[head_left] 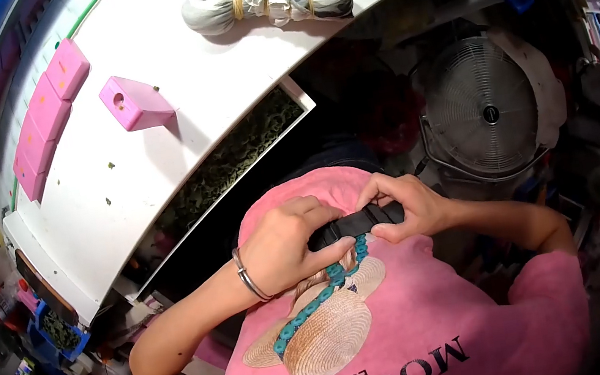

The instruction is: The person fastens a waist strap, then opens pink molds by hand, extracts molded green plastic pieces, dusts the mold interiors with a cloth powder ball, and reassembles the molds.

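Note:
My left hand (285, 243), with a silver bracelet on its wrist, is closed on the left end of a black strap buckle (359, 223) in front of the pink shirt (437, 291). At the buckle's other end, my right hand (406, 207) pinches it between thumb and fingers. The buckle lies across the shirt, above a printed picture of straw hats with a teal band. Parts of its left end are hidden by my left hand.
A white table (152, 170) bears pink blocks (48, 112), a separate pink block with a hole (135, 103) and tied cloth bundles (274, 3). An open drawer (295, 96) holds green leafy material. A round fan (485, 111) stands at the right.

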A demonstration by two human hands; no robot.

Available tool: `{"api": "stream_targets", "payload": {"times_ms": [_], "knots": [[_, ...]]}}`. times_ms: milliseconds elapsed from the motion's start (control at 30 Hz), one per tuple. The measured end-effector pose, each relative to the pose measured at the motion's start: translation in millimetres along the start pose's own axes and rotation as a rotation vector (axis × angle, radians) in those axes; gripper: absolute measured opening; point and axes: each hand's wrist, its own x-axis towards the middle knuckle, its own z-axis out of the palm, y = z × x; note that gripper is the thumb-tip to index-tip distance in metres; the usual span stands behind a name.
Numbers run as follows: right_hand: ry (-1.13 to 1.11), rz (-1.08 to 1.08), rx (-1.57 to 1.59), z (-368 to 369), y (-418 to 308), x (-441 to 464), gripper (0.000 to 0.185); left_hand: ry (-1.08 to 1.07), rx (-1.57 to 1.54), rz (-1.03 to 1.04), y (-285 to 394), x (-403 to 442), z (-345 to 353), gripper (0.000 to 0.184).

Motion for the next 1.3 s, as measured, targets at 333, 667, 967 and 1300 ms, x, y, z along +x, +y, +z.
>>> {"api": "stream_targets", "payload": {"times_ms": [333,667,967,1300], "knots": [[0.064,0.002,-0.028,1,-6,1,0.035,0.026,0.015,-0.003,-1,0,-3,0.03],[-0.11,-0.077,-0.231,-11,-11,25,0.037,0.048,-0.047,-0.127,-10,3,-7,0.031],[-0.027,-0.236,-0.252,-9,-11,27,0.034,0.122,-0.117,-0.164,-7,-1,-11,0.03],[0.086,-0.129,-0.156,-5,-7,16,0.037,0.103,-0.163,-0.202,-10,1,-10,0.027]]}}
